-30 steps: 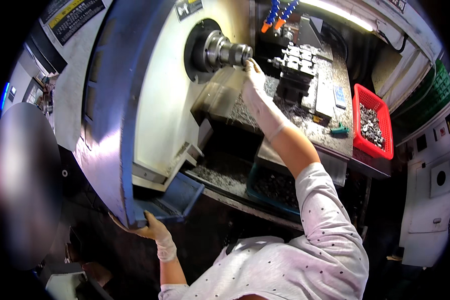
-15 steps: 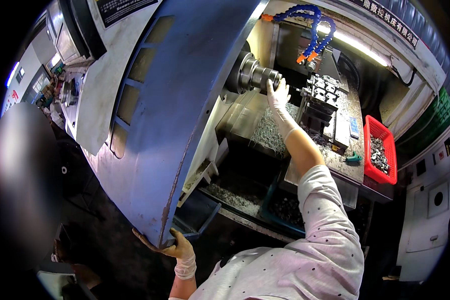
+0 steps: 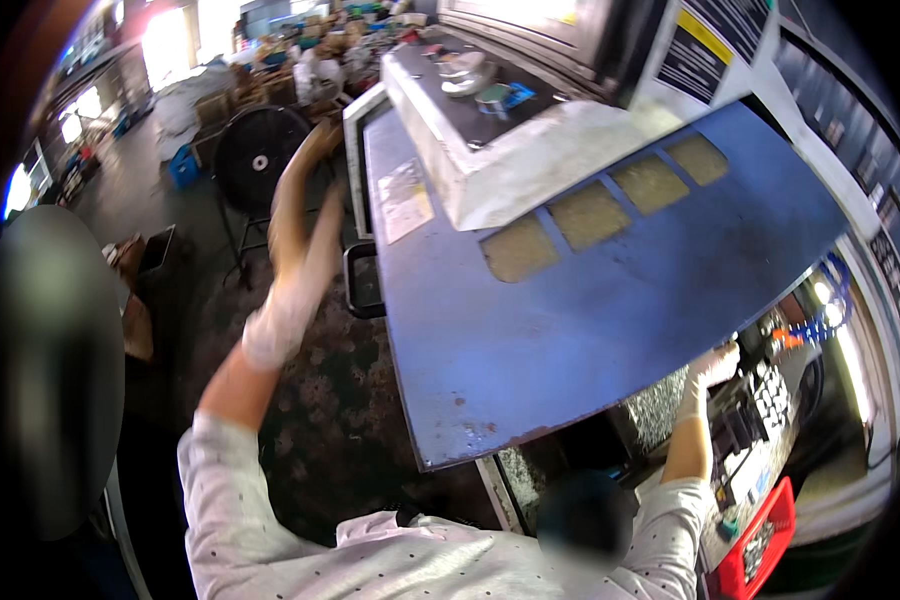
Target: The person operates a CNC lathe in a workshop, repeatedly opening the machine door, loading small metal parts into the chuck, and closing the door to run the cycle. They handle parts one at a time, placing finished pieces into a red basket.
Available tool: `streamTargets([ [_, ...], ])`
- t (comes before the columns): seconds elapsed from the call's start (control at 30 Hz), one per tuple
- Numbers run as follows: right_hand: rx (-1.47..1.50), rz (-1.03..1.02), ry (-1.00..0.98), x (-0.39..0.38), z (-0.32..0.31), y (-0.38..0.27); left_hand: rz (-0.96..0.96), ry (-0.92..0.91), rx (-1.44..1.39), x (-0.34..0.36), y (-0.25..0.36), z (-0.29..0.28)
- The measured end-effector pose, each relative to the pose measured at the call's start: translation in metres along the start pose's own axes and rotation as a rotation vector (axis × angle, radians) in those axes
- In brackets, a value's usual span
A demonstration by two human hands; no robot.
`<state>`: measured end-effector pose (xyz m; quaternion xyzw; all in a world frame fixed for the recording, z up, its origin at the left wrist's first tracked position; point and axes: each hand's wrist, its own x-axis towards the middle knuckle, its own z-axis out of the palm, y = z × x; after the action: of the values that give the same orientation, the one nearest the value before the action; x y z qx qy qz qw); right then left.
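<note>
My left hand (image 3: 305, 225), in a pale glove with dirtied fingers, is raised in the air beside the left end of the blue machine door (image 3: 490, 350). It is motion-blurred, its thumb stands apart from the fingers, and nothing shows in it. My right hand (image 3: 715, 365), gloved too, reaches into the lathe past the door's edge. Its fingers look curled, and what they hold, if anything, is hidden. The door covers the chuck. Right of that hand sits the tool block (image 3: 770, 395) with bright metal clamps. Metal shavings (image 3: 658, 410) lie below the hand.
A red plastic basket (image 3: 785, 515) of small metal parts stands at the lower right. Blue coolant hoses (image 3: 838, 290) with orange nozzles hang inside the machine. A grey-white control housing (image 3: 500, 170) juts over the door. A black round reel (image 3: 260, 160) stands on the floor at left.
My view has swung left. My left hand has let go of the door's lower corner and risen to the left. My right hand stays inside the machine, now partly behind the door.
</note>
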<state>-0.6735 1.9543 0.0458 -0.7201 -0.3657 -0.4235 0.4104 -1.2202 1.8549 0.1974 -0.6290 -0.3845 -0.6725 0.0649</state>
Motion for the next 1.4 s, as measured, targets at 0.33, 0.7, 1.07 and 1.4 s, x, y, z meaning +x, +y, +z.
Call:
streamTargets([
  [0.33,0.091,0.134,-0.187,0.001,0.013,0.009,0.286,-0.235,0.387,0.149,-0.094,0.090],
  [0.7,0.044,0.157,-0.291,0.004,0.008,0.007,0.326,-0.210,0.318,0.115,-0.036,0.047],
  [1.07,1.031,0.323,-0.866,-0.089,-0.131,-0.069,0.484,-0.405,0.258,0.075,0.013,0.045],
  [1.4,1.195,0.519,-1.742,-0.285,-0.331,-0.056,-1.254,-0.707,1.032,-0.462,0.059,-0.244],
])
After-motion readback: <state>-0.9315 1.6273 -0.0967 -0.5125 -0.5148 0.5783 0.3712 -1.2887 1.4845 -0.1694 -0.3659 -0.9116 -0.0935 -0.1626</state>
